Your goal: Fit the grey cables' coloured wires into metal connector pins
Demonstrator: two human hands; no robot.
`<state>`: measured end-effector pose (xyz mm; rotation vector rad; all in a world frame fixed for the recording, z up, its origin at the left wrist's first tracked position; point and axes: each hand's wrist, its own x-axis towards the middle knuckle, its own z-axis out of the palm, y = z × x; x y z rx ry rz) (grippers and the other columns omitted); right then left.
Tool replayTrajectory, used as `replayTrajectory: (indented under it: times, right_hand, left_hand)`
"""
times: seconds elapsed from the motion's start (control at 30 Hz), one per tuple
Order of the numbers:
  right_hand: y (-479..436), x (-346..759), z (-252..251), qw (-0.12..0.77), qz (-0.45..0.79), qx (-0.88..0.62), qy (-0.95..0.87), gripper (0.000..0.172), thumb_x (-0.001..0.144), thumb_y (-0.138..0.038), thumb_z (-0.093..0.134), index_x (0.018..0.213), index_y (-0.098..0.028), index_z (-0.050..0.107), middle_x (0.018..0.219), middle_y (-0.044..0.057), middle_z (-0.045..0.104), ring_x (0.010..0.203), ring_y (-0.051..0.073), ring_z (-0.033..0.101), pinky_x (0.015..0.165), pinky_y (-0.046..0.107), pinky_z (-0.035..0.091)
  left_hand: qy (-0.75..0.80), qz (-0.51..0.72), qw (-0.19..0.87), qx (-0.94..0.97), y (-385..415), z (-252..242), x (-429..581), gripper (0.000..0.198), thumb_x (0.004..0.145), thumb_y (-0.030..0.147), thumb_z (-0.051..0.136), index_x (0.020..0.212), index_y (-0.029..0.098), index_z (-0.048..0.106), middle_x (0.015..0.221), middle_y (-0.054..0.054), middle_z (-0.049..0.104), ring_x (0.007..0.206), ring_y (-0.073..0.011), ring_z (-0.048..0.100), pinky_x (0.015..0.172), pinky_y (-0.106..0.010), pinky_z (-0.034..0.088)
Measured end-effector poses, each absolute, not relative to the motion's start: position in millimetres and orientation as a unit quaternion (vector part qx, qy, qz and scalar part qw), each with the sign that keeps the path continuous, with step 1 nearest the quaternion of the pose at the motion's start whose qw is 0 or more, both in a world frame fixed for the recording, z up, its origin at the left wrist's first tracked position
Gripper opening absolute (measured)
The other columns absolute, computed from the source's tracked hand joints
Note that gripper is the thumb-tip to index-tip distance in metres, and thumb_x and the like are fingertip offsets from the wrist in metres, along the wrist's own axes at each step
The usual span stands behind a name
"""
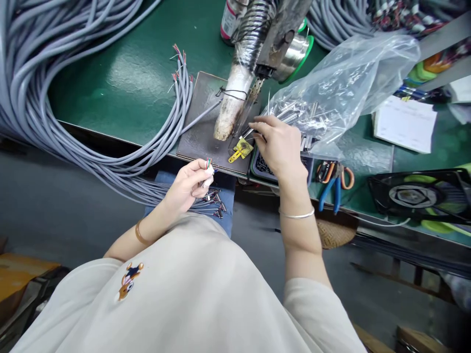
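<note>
My left hand (190,185) is closed near the table's front edge, above my lap. Its fingers pinch a cable end with coloured wires (208,163) sticking up, and white material shows around it. My right hand (278,146) is over the right part of the work board, thumb and fingers pinched on a small silvery connector (246,133), partly hidden by the fingertips. Just below that piece lies a yellow sponge with a yellow tag (241,149). Beneath the right hand is a dark tray (263,170) of small black parts.
A tape-wrapped tube (235,93) and a clamped soldering iron (253,95) hang over the board (200,125). Grey cables (121,166) fill the left side. To the right are a plastic bag of connectors (331,93), cutters (333,184), a paper pad (405,122) and a fan (415,195).
</note>
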<state>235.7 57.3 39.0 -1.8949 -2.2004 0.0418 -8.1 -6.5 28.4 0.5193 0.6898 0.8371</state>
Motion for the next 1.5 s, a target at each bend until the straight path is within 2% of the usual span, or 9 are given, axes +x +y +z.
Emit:
replayTrajectory:
  times: [0.2, 0.3, 0.43, 0.6, 0.8, 1.0, 1.2, 1.4, 1.5]
  right_hand:
    - [95, 246, 32, 0.059, 0.078, -0.628, -0.772, 0.021, 0.089, -0.022, 0.061, 0.104, -0.021, 0.076, 0.123, 0.011, 0.075, 0.106, 0.032, 0.070, 0.087, 0.042, 0.050]
    - [87, 252, 41, 0.147, 0.067, -0.650, -0.742, 0.020, 0.091, -0.028, 0.063, 0.107, -0.023, 0.075, 0.109, 0.009, 0.079, 0.090, 0.027, 0.071, 0.084, 0.040, 0.051]
    - [49, 255, 60, 0.297, 0.079, -0.688, -0.657, 0.025, 0.087, -0.045, 0.069, 0.094, -0.023, 0.079, 0.087, 0.006, 0.078, 0.057, 0.012, 0.057, 0.059, 0.031, 0.043]
    - [-21, 229, 66, 0.443, 0.223, -0.648, -0.578, 0.024, 0.086, -0.041, 0.072, 0.104, -0.026, 0.078, 0.083, 0.002, 0.075, 0.055, 0.011, 0.055, 0.048, 0.025, 0.037]
    - [-46, 193, 40, 0.488, 0.345, -0.624, -0.503, 0.021, 0.084, -0.038, 0.071, 0.096, -0.022, 0.078, 0.083, 0.002, 0.076, 0.066, 0.013, 0.067, 0.057, 0.025, 0.052]
    - [-41, 182, 32, 0.482, 0.383, -0.613, -0.495, 0.021, 0.086, -0.037, 0.069, 0.097, -0.021, 0.078, 0.073, 0.000, 0.074, 0.063, 0.012, 0.064, 0.056, 0.024, 0.049]
    - [-43, 175, 28, 0.446, 0.354, -0.619, -0.541, 0.023, 0.090, -0.040, 0.065, 0.098, -0.022, 0.078, 0.073, 0.001, 0.071, 0.059, 0.012, 0.060, 0.052, 0.026, 0.043]
    - [-45, 172, 24, 0.595, 0.123, -0.624, -0.492, 0.033, 0.099, -0.044, 0.044, 0.110, -0.023, 0.067, 0.054, -0.006, 0.046, 0.041, 0.010, 0.043, 0.044, 0.026, 0.036]
    - [-49, 173, 29, 0.601, 0.113, -0.628, -0.482, 0.022, 0.100, -0.037, 0.049, 0.118, -0.027, 0.056, 0.066, -0.005, 0.063, 0.039, 0.009, 0.049, 0.042, 0.025, 0.040]
  left_hand:
    - [0.280, 0.363, 0.868, 0.191, -3, 34, -24, 0.019, 0.076, 0.021, 0.074, 0.080, 0.016, 0.056, 0.057, 0.008, 0.050, 0.036, 0.0003, 0.026, 0.036, -0.013, 0.020]
    - [0.261, 0.350, 0.885, 0.164, -3, 35, -28, 0.020, 0.074, 0.021, 0.076, 0.081, 0.017, 0.057, 0.056, 0.008, 0.049, 0.035, 0.0000, 0.024, 0.034, -0.014, 0.018]
    - [0.235, 0.339, 0.898, 0.153, 1, 32, -30, 0.026, 0.071, 0.025, 0.080, 0.078, 0.018, 0.057, 0.054, 0.009, 0.048, 0.034, -0.0003, 0.022, 0.032, -0.015, 0.015]
    - [0.280, 0.367, 0.859, 0.222, 0, 24, -19, 0.029, 0.072, 0.029, 0.082, 0.077, 0.018, 0.055, 0.054, 0.007, 0.053, 0.035, 0.0006, 0.025, 0.033, -0.013, 0.017]
    - [0.361, 0.456, 0.729, 0.362, -10, 17, 1, 0.027, 0.075, 0.032, 0.082, 0.080, 0.015, 0.061, 0.081, -0.003, 0.074, 0.038, 0.0005, 0.042, 0.034, -0.014, 0.032]
    - [0.362, 0.473, 0.698, 0.397, -12, 17, 8, 0.026, 0.075, 0.030, 0.083, 0.078, 0.014, 0.064, 0.091, -0.003, 0.072, 0.040, 0.0000, 0.051, 0.034, -0.014, 0.040]
    - [0.377, 0.477, 0.695, 0.383, -10, 14, 12, 0.027, 0.071, 0.029, 0.085, 0.077, 0.014, 0.063, 0.083, 0.000, 0.069, 0.039, 0.0005, 0.050, 0.034, -0.012, 0.040]
    - [0.391, 0.495, 0.684, 0.367, -7, 10, 12, 0.029, 0.069, 0.031, 0.086, 0.075, 0.014, 0.064, 0.090, -0.001, 0.070, 0.038, 0.0015, 0.049, 0.032, -0.012, 0.039]
    - [0.394, 0.491, 0.685, 0.367, -5, 11, 12, 0.031, 0.068, 0.033, 0.087, 0.074, 0.014, 0.064, 0.089, -0.001, 0.070, 0.038, 0.0015, 0.049, 0.033, -0.012, 0.039]
